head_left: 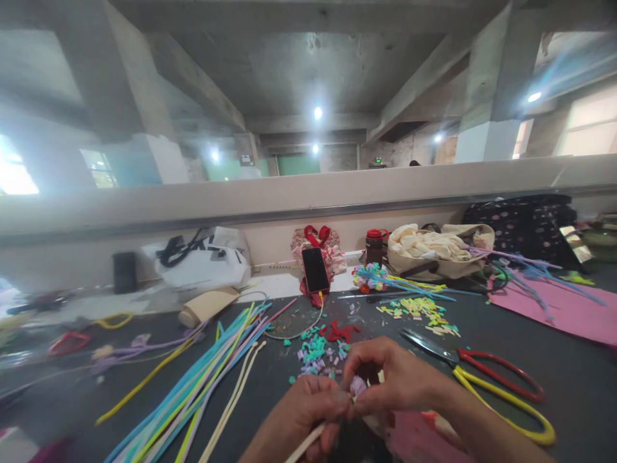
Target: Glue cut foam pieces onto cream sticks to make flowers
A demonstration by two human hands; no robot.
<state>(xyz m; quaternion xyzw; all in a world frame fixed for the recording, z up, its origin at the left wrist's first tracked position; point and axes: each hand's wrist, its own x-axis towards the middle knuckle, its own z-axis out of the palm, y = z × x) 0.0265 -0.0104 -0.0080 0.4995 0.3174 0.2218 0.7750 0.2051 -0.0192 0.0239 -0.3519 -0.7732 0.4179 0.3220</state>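
My left hand point(315, 408) is closed, its fingers pinching a cream pipe cleaner point(306, 444) that slants down toward the bottom edge. Against it, fingertips nearly meeting, my right hand point(398, 382) pinches a small fuzzy lilac piece point(357, 386). Whether the lilac piece is joined to the cream stem is hidden by the fingers. Just beyond both hands lies a scatter of short lilac and teal cut pieces point(313, 350), with red ones point(337, 332) beside them. Scissors point(456, 363) with one red and one yellow handle rest at the right, blades apart.
Long blue, yellow and lilac pipe cleaners point(202, 379) spread across the left. Yellow cut pieces point(421, 312) and a small flower bunch point(373, 276) lie behind. A phone point(315, 270) on a cable leans at the back, near a bottle point(375, 247) and a cloth bag point(443, 260).
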